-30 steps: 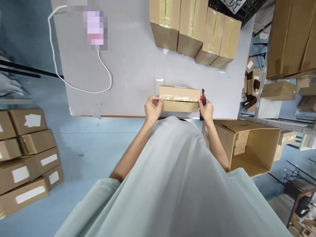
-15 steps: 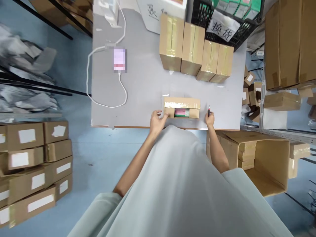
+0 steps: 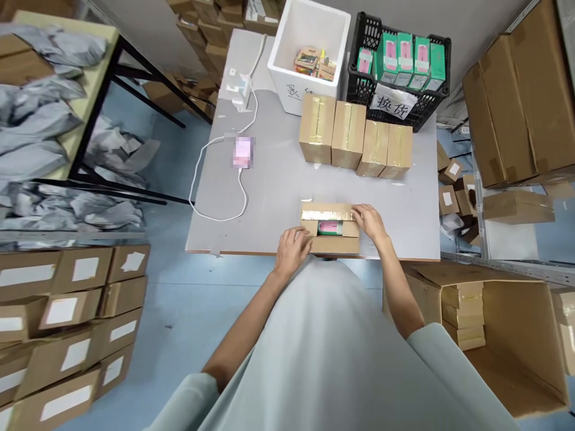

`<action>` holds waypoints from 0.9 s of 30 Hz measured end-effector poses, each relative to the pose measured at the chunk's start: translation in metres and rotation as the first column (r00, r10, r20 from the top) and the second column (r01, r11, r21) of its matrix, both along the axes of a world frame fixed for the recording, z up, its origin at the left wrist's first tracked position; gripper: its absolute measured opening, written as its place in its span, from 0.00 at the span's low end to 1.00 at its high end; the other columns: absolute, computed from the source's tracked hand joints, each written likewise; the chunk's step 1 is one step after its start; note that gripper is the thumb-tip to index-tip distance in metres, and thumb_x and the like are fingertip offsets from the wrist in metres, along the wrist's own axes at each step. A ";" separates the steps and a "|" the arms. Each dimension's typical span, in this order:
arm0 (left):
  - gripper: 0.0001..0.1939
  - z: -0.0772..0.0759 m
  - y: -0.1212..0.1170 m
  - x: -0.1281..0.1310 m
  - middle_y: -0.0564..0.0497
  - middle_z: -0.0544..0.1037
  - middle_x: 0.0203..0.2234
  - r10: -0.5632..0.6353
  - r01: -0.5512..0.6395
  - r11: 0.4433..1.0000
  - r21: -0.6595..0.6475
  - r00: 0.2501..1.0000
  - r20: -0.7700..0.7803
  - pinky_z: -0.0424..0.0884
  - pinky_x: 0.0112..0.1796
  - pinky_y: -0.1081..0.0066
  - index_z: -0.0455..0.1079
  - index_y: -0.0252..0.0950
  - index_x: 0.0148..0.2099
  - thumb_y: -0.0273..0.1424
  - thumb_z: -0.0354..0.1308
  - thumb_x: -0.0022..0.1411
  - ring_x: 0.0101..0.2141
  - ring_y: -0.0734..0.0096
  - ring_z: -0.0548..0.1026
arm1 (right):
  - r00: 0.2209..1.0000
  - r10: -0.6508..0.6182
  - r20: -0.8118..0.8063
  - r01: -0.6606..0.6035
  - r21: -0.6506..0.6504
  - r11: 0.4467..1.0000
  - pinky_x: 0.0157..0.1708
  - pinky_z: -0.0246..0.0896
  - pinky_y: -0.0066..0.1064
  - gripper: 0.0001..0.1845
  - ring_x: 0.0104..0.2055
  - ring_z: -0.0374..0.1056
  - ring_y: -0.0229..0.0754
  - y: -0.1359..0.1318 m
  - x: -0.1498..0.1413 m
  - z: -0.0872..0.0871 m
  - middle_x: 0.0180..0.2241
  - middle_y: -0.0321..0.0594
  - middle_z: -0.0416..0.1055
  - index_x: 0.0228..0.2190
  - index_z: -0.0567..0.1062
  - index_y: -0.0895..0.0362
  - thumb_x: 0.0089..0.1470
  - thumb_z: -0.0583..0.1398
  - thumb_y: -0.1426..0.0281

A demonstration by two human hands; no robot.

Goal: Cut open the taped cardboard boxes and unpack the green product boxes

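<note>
A small open cardboard box [image 3: 335, 244] lies near the table's front edge, with shiny tape along its far flap. Through the gap between its flaps shows a pink and green package [image 3: 330, 227]. My left hand [image 3: 291, 250] grips the box's left end, fingers curled over the flap edge. At the far right corner, my right hand [image 3: 369, 221] has its fingers bent over the far flap. The slim dark tool that was in my right hand earlier does not show now.
Several taped cartons [image 3: 317, 129] stand in a row behind the box. Beyond them are a white bin [image 3: 309, 27] and a black crate [image 3: 359, 90] of green packages. A charging phone [image 3: 243, 152] lies left. A large open carton [image 3: 516, 311] stands at lower right.
My right hand has come left onto the box's far right corner, and the slim dark tool is out of sight. The box's near flap now lies folded outward. The view has tilted up.
</note>
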State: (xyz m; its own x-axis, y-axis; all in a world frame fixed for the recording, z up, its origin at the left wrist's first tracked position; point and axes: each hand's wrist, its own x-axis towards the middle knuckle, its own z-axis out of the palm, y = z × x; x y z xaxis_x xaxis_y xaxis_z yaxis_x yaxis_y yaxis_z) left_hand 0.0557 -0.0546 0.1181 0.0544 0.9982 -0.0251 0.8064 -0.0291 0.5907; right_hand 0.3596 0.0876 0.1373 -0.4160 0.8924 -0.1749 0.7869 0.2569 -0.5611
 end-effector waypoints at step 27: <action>0.23 0.012 0.063 -0.020 0.36 0.83 0.51 -0.447 0.448 0.892 0.054 0.894 -0.026 0.54 0.80 0.33 0.84 0.41 0.58 0.28 0.75 0.59 0.69 0.33 0.74 | 0.895 -0.255 0.366 0.253 0.055 0.966 0.74 0.60 0.48 0.21 0.73 0.64 0.58 0.060 -0.069 0.004 0.72 0.58 0.70 0.63 0.81 0.58 0.80 0.55 0.67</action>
State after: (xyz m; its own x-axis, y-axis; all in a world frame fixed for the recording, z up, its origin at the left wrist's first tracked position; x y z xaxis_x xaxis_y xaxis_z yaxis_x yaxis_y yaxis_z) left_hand 0.0359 0.0081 0.1304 0.4960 0.8679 0.0278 0.7070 -0.4222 0.5674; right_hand 0.2907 0.1481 0.1411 -0.0826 0.9605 -0.2657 0.9753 0.0231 -0.2197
